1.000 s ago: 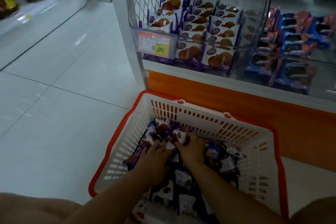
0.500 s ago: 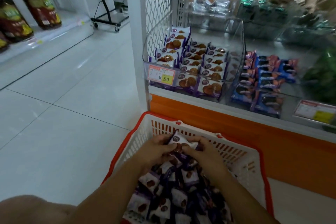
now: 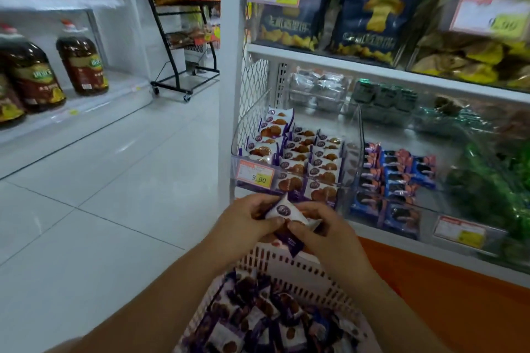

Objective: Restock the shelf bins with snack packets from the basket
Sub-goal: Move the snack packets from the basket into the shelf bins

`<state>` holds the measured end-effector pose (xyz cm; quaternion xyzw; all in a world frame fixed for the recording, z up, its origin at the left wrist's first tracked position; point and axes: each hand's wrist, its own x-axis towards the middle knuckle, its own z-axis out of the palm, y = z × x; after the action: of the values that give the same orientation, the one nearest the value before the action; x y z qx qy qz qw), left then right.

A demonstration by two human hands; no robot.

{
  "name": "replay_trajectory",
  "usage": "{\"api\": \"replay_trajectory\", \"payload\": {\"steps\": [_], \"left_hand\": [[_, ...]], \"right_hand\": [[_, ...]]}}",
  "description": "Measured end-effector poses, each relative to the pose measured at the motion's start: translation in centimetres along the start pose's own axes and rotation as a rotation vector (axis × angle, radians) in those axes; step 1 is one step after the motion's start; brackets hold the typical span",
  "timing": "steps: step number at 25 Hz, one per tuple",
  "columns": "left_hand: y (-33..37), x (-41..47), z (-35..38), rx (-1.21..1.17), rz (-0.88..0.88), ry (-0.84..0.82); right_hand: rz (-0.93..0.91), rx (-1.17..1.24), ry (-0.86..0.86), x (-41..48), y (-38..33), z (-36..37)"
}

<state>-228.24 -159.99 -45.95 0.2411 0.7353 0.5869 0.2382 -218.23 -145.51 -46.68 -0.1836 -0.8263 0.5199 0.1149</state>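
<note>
Purple-white packets (image 3: 282, 212), count unclear, pinched by left hand (image 3: 243, 227) and right hand (image 3: 327, 235) above cropped basket (image 3: 304, 270).

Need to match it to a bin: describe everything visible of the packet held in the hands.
The packet is a small glossy wrapper, white with a round purple logo and a purple lower end. It sits tilted above the basket, pinched between the left hand and the right hand.

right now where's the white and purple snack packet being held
Head view, centre: the packet is pinched between left hand and right hand, above the white slotted basket.
</note>
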Motion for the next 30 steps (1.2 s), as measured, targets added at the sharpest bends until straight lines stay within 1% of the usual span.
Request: {"api": "replay_trajectory", "payload": {"steps": [3,5,6,8,10,13,15,18,20,21,22,24,25,26,27,28,30], "left_hand": [[2.2,1.8,-1.4,0.271,0.206,0.102],[2.1,3.5,-2.2,0.544,0.323,0.152],[1.7,4.4,-2.6,0.695,0.365,0.166],[0.4,6.2,-3.6,0.944,0.364,0.158],[-0.7,7.1,-4.4,1.06,0.316,0.129],[-1.5,7.4,-4.9,1.078,0.329,0.125],[-1.6,7.6,-5.1,1.076,0.346,0.123],[-2.8,8.4,-5.5,1.076,0.352,0.121],[-2.7,8.6,-5.5,1.093,0.393,0.176],[-2.6,8.7,-5.5,1.064,0.4,0.172],[-2.6,8.7,-5.3,1.031,0.408,0.172],[-2.4,8.5,-5.2,0.982,0.416,0.169],[-2.0,8.3,-5.1,0.973,0.415,0.183],[-1.9,8.1,-4.9,0.968,0.401,0.177],[-2.0,7.9,-4.7,0.952,0.395,0.177],[-1.6,7.5,-4.4,0.935,0.43,0.207],[-1.7,6.3,-3.6,0.893,0.509,0.342]], "right_hand": [[-0.087,-0.068,0.095,4.0,-4.4,-2.3],[-0.116,-0.126,0.206,8.5,-6.1,-4.3],[-0.13,-0.196,0.248,11.2,-6.6,-5.3],[-0.121,-0.338,0.291,16.8,-7.0,-6.7],[-0.072,-0.436,0.307,22.0,-6.5,-7.3],[0.016,-0.657,0.275,27.8,-5.3,-7.1],[0.053,-0.74,0.225,30.2,-4.4,-6.7],[0.106,-0.656,0.232,32.1,-2.5,-5.9],[0.078,-0.612,0.263,32.6,-1.6,-5.5],[0.064,-0.612,0.264,32.6,-1.4,-5.4],[0.068,-0.637,0.244,32.6,-1.3,-5.4],[0.111,-0.783,0.196,32.3,-1.8,-5.7],[0.126,-0.834,0.207,31.8,-2.4,-5.9],[0.109,-0.837,0.242,31.1,-3.2,-6.2],[0.049,-0.775,0.291,29.8,-4.1,-6.4],[-0.051,-0.674,0.345,28.1,-5.0,-6.5],[-0.279,-0.415,0.455,22.8,-6.3,-6.0]]}}
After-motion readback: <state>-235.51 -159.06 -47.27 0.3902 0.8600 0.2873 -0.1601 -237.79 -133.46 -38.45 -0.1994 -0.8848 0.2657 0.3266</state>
